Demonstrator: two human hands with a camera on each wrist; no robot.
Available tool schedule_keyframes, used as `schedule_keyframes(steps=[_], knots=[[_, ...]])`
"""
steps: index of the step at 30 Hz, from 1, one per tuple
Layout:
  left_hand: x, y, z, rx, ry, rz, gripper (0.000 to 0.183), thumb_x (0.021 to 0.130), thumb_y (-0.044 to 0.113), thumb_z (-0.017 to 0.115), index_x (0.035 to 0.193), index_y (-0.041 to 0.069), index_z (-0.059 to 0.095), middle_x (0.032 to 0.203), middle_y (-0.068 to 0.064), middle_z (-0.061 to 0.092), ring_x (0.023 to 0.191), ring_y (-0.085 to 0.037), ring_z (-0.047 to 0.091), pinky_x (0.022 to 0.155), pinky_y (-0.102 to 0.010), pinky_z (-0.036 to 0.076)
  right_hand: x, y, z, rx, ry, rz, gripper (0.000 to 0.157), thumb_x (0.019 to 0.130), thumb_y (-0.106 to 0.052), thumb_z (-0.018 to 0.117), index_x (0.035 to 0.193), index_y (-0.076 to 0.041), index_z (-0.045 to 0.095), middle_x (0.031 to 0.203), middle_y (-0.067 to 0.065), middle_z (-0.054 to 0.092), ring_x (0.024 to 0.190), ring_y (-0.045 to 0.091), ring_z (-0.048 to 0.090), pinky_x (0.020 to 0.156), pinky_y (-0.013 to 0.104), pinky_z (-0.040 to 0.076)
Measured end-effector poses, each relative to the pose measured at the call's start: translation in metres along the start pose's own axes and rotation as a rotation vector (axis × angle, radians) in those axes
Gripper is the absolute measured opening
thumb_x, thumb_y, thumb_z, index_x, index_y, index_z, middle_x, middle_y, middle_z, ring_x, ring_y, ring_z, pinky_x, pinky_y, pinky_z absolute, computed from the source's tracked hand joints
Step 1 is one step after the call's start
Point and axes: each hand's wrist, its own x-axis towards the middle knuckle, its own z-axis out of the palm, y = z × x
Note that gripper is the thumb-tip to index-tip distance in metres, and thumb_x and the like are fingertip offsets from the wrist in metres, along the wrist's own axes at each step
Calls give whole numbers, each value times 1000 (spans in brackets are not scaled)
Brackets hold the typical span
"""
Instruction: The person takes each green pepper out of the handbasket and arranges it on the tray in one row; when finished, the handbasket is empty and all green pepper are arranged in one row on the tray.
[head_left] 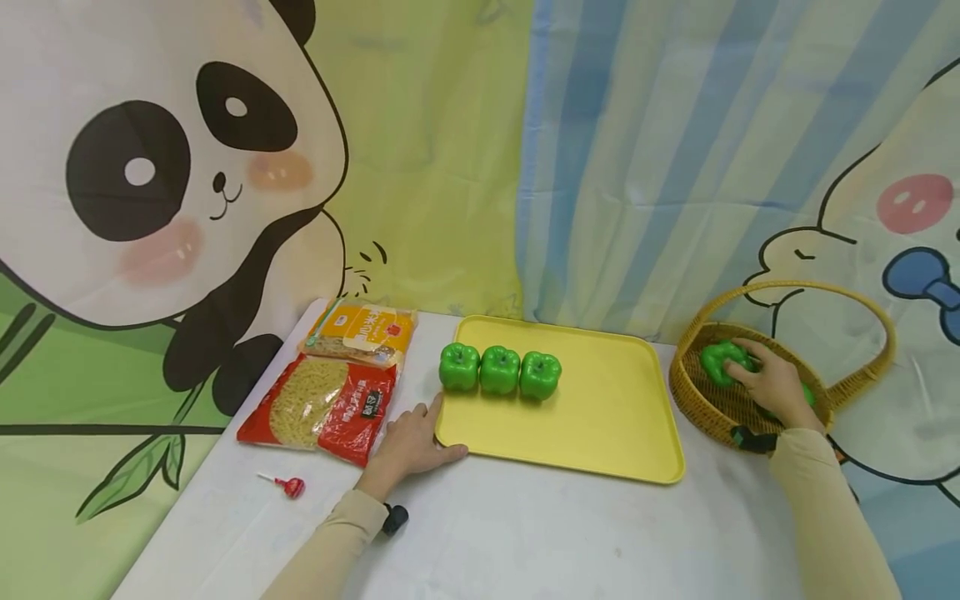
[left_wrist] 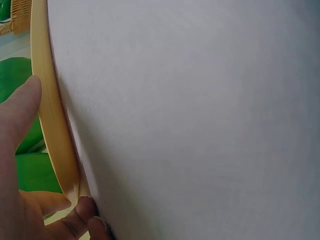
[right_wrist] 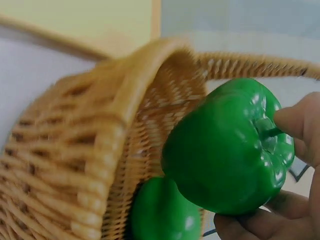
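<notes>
Over the wicker basket (head_left: 693, 408), my right hand (head_left: 772, 383) holds a green bell pepper (right_wrist: 225, 150), thumb by its stem and fingers beneath. A second bell pepper (right_wrist: 162, 212) lies inside the basket, mostly hidden behind my hand in the head view. On the yellow tray (head_left: 600, 417), three green bell peppers (head_left: 499, 371) stand in a row near the back left, stems up. My left hand (head_left: 412, 442) rests spread at the tray's front left corner. In the left wrist view its thumb (left_wrist: 30, 95) touches the tray rim (left_wrist: 50, 115).
Left of the tray lie a red bag of pasta (head_left: 322, 404) and an orange-yellow food packet (head_left: 360, 333) behind it. A red lollipop (head_left: 291, 487) is nearer the front left. The basket's arched handle (head_left: 825, 287) rises above its opening. A printed curtain (head_left: 450, 167) hangs behind the white table.
</notes>
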Motion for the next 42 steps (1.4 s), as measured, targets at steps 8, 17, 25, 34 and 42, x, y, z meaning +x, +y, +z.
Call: schedule_keyframes(steps=[8, 17, 25, 34, 42], knots=[[-1, 0, -1, -3, 14, 11, 113, 77, 77, 66, 160, 12, 26, 130, -20, 60, 109, -35, 61, 96, -62, 47, -14, -39, -7, 70, 97, -15, 62, 104, -39, 51, 154, -4, 37, 139, 39, 49, 110, 54, 59, 72, 43, 52], [-2, 2, -4, -14, -1, 12, 113, 76, 74, 69, 160, 12, 25, 125, -19, 60, 104, -33, 60, 94, -60, 48, -20, -78, -1, 131, 107, -112, 57, 105, -33, 52, 153, -6, 40, 139, 36, 51, 113, 55, 60, 74, 38, 56], [-2, 2, -5, -3, -2, 7, 113, 77, 75, 68, 160, 12, 25, 125, -19, 60, 103, -32, 60, 94, -58, 48, -20, -104, 20, 189, 84, -146, 57, 105, -33, 51, 154, -5, 39, 137, 36, 54, 115, 54, 61, 75, 41, 57], [-2, 2, -5, -8, -10, -2, 114, 76, 76, 68, 161, 13, 25, 127, -19, 60, 103, -32, 60, 95, -58, 48, -13, -120, 58, 237, 33, -153, 57, 106, -37, 48, 154, -6, 39, 132, 35, 59, 106, 49, 67, 78, 53, 58], [0, 1, -3, -3, -7, -5, 114, 76, 77, 67, 161, 14, 24, 129, -18, 59, 105, -32, 60, 96, -58, 48, -4, -132, 87, 245, -2, -172, 56, 106, -33, 49, 152, -2, 41, 128, 36, 60, 107, 48, 67, 80, 51, 59]])
